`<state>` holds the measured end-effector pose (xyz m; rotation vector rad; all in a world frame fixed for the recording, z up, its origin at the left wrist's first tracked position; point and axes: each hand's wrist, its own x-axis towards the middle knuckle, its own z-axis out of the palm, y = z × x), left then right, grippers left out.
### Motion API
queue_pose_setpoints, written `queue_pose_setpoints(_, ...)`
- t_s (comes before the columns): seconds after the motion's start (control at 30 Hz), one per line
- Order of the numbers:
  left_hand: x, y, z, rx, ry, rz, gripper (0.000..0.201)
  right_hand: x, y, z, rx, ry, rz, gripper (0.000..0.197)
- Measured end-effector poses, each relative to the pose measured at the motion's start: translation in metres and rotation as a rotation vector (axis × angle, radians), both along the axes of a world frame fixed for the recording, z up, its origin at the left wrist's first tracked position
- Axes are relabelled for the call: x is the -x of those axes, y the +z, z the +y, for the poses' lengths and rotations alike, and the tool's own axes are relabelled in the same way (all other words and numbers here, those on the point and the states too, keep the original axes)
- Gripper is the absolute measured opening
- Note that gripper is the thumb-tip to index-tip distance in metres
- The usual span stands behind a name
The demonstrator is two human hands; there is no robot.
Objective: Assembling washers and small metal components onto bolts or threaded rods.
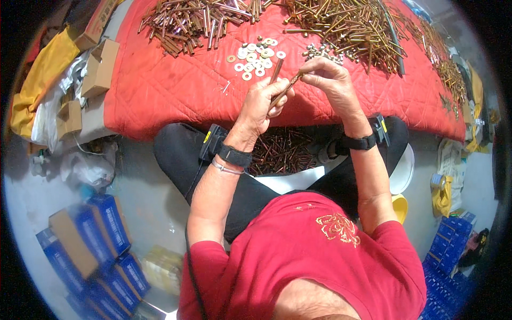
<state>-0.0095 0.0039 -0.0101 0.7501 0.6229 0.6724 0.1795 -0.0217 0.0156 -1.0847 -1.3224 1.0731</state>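
My left hand (265, 102) is closed around a coppery metal tube (277, 69), whose end sticks up past the fingers. A brassy threaded rod (288, 88), perhaps a bolt, slants from the same fist up to my right hand (332, 84). The thumb and fingertips of my right hand pinch its upper end. Whether the rod sits inside another tube is hidden by the left fingers. Just beyond the hands, flat round washers (250, 57) lie loosely on the red quilted cover (176, 90). Small silvery nuts (320, 52) are gathered behind my right hand.
A heap of coppery tubes (200, 24) lies far left, and a heap of long brassy bolts (346, 29) far right. Finished-looking metal pieces (282, 152) fill a space between my legs. Blue boxes (101, 234) stand lower left, more blue boxes (450, 240) lower right.
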Motion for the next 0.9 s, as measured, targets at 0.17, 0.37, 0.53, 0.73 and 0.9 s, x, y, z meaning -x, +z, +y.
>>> queue_pose_setpoints(0.17, 0.006, 0.003, 0.006, 0.028, -0.091, -0.048, 0.026, 0.002, 0.004, -0.002, -0.053, 0.021, -0.013, 0.015)
queue_pose_setpoints(0.37, 0.006, 0.007, 0.004, -0.026, -0.102, -0.026, 0.027, -0.001, 0.003, -0.001, -0.124, 0.015, -0.062, 0.015)
queue_pose_setpoints(0.53, 0.011, 0.007, 0.008, 0.051, -0.208, -0.032, 0.026, -0.005, 0.009, -0.002, -0.230, 0.071, -0.246, 0.011)
queue_pose_setpoints(0.73, 0.009, 0.015, 0.005, -0.215, -0.156, 0.188, 0.023, -0.006, 0.012, -0.006, 0.037, 0.122, -0.612, 0.030)
queue_pose_setpoints(0.9, 0.007, 0.012, 0.007, -0.151, -0.147, 0.143, 0.023, -0.004, 0.002, -0.001, -0.068, 0.009, -0.475, 0.022)
